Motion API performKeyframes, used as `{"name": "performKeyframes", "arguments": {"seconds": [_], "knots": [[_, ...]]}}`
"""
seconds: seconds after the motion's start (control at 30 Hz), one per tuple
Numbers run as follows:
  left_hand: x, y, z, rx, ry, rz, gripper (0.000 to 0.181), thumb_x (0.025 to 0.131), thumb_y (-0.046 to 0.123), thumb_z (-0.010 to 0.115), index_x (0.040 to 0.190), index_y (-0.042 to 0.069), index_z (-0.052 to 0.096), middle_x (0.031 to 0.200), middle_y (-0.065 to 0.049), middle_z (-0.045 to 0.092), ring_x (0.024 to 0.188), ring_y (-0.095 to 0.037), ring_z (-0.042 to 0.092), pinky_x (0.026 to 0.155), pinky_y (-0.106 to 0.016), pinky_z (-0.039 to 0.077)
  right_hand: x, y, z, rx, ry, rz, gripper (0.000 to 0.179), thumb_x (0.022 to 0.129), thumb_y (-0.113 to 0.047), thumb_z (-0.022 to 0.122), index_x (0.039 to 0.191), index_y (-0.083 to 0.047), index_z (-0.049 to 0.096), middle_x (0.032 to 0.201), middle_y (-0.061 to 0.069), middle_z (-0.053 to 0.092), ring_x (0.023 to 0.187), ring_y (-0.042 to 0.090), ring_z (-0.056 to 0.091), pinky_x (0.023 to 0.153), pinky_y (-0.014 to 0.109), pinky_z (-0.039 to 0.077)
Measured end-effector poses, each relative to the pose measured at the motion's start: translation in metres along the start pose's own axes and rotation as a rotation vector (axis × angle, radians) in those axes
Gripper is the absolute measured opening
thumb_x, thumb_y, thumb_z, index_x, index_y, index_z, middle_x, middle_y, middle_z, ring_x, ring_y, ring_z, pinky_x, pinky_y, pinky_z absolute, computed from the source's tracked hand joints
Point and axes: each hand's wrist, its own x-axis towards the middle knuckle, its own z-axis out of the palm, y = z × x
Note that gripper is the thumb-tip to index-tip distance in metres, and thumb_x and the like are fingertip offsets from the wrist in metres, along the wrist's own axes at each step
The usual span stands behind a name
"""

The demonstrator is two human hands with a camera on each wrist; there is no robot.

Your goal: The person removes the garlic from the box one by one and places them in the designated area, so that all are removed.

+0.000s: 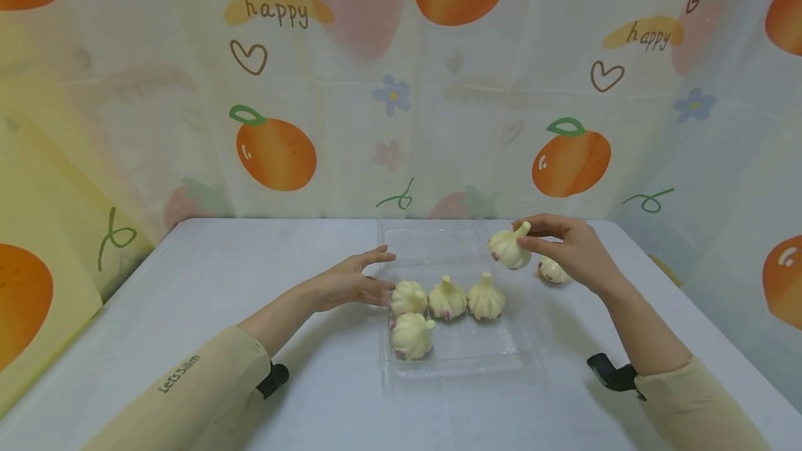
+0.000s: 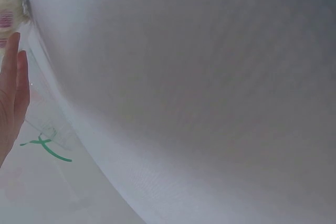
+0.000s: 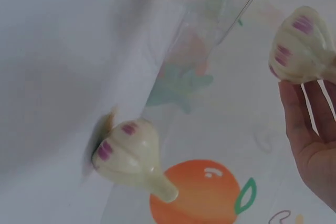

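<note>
My right hand (image 1: 576, 250) pinches a white garlic bulb (image 1: 509, 249) by its stem and side, raised above the right back part of a clear plastic box (image 1: 479, 345). In the right wrist view, purple patches mark the held garlic. Several more garlic bulbs (image 1: 447, 299) sit in the box: a row across the middle and one in front at the left. Beside the box's left wall is my left hand (image 1: 347, 282), fingers loosely extended, fingertips right at the wall near the leftmost bulb. Another garlic bulb (image 3: 134, 153) lies on the table to the right, partly behind my right hand.
A white-covered table (image 1: 263, 256) carries the box. The box's transparent lid (image 1: 432, 239) stretches behind it toward the back edge. A fruit-printed curtain (image 1: 351, 138) hangs around the back and sides of the table.
</note>
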Motion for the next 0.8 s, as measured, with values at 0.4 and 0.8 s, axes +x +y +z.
{"name": "performKeyframes", "arguments": {"seconds": [0.4,0.8], "knots": [[-0.001,0.0,-0.001,0.006,-0.005,0.004,0.079,0.089,-0.001,0.058,0.157,0.003,0.018,0.169,-0.002,-0.012,0.145,-0.041,0.038,0.1,-0.035,0.057,0.004,0.028,-0.028,0.027,0.116,0.098,0.038,0.093,-0.045,0.065,0.123,-0.021,0.068,0.099,-0.035,0.066,0.098,-0.011,0.058,0.09,0.026,0.043],[0.0,0.0,0.001,0.02,0.001,0.004,0.078,0.089,-0.001,0.058,0.157,0.003,0.02,0.169,-0.002,-0.011,0.144,-0.04,0.04,0.098,-0.033,0.058,0.001,0.067,-0.054,0.118,0.284,0.105,0.035,0.094,-0.032,0.067,0.122,-0.012,0.066,0.089,-0.036,0.062,0.083,-0.016,0.06,0.074,0.001,0.05]]}}
